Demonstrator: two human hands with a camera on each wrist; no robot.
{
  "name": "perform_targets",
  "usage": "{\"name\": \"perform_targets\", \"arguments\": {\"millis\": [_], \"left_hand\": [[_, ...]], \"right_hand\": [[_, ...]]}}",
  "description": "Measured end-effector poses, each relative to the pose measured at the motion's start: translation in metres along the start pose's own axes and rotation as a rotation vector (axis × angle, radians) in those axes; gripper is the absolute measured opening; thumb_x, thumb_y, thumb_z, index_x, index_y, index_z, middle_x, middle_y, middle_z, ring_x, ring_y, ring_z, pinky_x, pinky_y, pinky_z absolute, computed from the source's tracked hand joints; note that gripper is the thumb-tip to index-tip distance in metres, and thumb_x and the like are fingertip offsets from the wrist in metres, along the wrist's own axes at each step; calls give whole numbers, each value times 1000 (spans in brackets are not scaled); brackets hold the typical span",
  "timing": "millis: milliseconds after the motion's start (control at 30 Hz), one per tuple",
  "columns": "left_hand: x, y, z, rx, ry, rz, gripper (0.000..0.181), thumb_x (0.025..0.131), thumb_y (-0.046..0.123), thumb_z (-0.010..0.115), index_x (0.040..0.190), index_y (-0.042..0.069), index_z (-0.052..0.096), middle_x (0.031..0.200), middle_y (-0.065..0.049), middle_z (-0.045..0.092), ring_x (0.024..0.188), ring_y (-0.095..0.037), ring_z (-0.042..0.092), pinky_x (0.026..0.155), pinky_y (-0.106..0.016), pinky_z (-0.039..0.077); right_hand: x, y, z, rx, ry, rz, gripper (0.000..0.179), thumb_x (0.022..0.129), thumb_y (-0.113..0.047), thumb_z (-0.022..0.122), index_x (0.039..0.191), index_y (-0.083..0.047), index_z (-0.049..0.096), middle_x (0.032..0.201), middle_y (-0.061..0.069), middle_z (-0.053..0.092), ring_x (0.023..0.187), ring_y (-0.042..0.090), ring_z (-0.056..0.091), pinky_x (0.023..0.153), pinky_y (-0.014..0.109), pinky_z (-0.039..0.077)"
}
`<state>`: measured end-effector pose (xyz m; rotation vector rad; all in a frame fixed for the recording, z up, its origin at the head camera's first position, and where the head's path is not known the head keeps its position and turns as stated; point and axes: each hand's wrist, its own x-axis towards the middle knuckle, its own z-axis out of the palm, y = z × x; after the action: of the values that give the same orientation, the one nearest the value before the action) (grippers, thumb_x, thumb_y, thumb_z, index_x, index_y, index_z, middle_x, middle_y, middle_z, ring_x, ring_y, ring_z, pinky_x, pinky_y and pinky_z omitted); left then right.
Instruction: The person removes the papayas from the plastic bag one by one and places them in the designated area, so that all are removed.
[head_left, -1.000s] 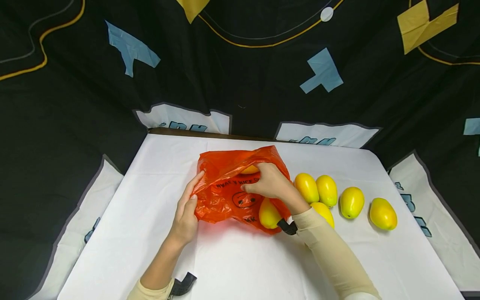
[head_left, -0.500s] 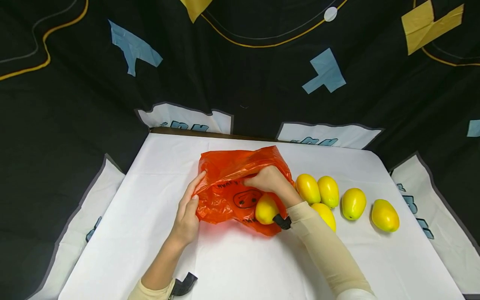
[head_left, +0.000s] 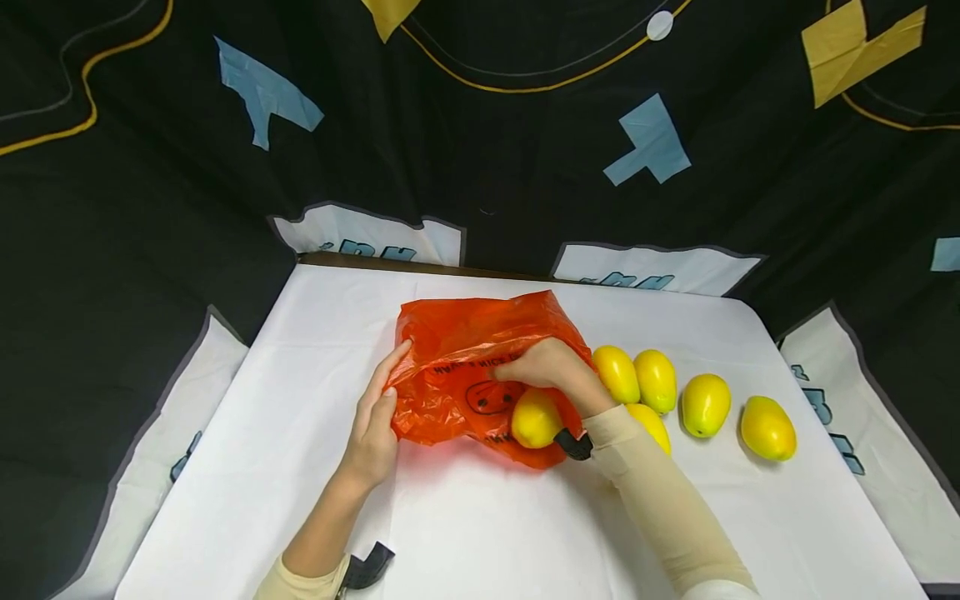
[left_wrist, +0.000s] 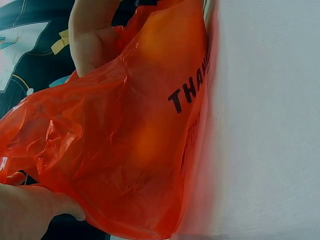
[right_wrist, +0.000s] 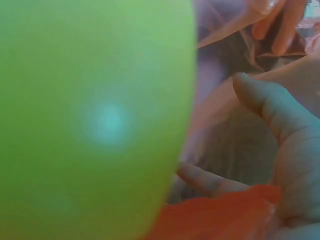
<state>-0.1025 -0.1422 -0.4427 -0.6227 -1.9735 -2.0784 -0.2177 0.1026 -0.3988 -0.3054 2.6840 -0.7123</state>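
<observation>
A red plastic bag [head_left: 450, 417] with black print lies on the white table, its mouth facing me. My left hand [head_left: 375, 429] grips the bag's left edge, thumb in front and fingers behind. Inside the mouth is my right hand [head_left: 551, 367], its fingers partly hidden by plastic. The right wrist view shows that hand's thumb [right_wrist: 260, 97] extended and nothing between thumb and finger. A yellow-green mango [head_left: 536, 418] rests in the opening under the right wrist; the same mango [right_wrist: 95, 120] fills much of the right wrist view. Yellowish glows show through the plastic in the left wrist view.
Right of the bag lie several more mangoes: a pair [head_left: 617, 375] close together, one [head_left: 651, 427] partly behind the right forearm, and two farther right, the outermost mango [head_left: 768, 428] near the table's right side. A black cloth [head_left: 480, 150] hangs behind the table [head_left: 480, 533].
My right hand reached deeper into the bag, then drew slightly back to the right. The mango seen by its fingers earlier is now out of sight. The left hand keeps its place.
</observation>
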Motion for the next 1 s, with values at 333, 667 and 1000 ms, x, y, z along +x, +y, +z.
{"name": "perform_targets", "arguments": {"millis": [333,667,1000], "left_hand": [[1,1,2,-6,1,-11,56,98,3,18,154,10,24,156,-6,29,136,-25,36,108,-30,35],[1,1,3,-6,8,-20,56,99,5,19,154,11,25,155,-6,30,136,-24,37,108,-30,35],[1,0,2,-3,8,-11,56,99,4,18,154,9,24,156,-6,29,138,-24,35,110,-30,32]], "right_hand": [[-27,2,-12,-235,-164,126,61,69,-69,71,86,-11,65,82,7,57,84,22,53,67,34,41],[-39,16,-10,-58,-155,-1,74,63,-55,83,120,-14,57,106,5,60,95,21,53,79,37,46],[-36,23,8,-6,-293,-249,104,63,-29,92,151,-24,36,146,3,45,130,19,40,107,48,33]]}}
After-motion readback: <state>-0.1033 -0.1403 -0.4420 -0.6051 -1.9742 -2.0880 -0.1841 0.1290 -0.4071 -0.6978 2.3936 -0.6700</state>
